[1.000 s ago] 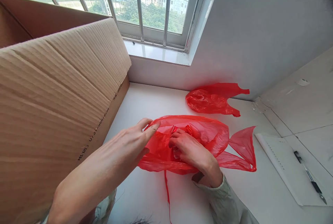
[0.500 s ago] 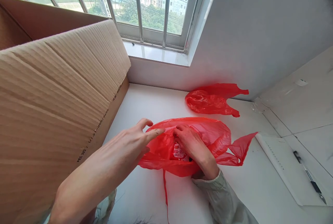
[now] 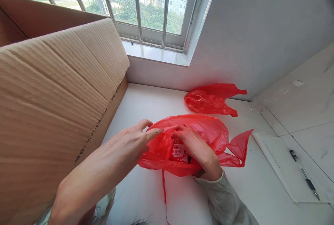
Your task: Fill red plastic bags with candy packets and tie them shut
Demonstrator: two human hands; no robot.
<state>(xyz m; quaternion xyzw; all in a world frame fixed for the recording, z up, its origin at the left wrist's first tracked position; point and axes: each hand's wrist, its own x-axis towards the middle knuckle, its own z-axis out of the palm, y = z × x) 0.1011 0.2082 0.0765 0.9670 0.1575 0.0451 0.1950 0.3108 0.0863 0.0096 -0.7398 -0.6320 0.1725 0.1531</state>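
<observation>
A red plastic bag lies spread with its mouth open on the white table. Inside it is a small red packet with white printed lettering, and a dark item shows beside it. My right hand reaches into the bag just above the packet, fingers bent and apart; I see nothing held in them. At the bag's left rim is my left hand, its thumb and fingers spread, some fingers hidden behind the hand.
A large open cardboard box stands at the left. Another red plastic bag lies by the wall. At the right a black pen rests on a white notebook. Behind is a barred window.
My right hand has lifted slightly off the packet, and more of the packet and the dark item beside it shows. My left hand has hardly moved. The view has shifted a little.
</observation>
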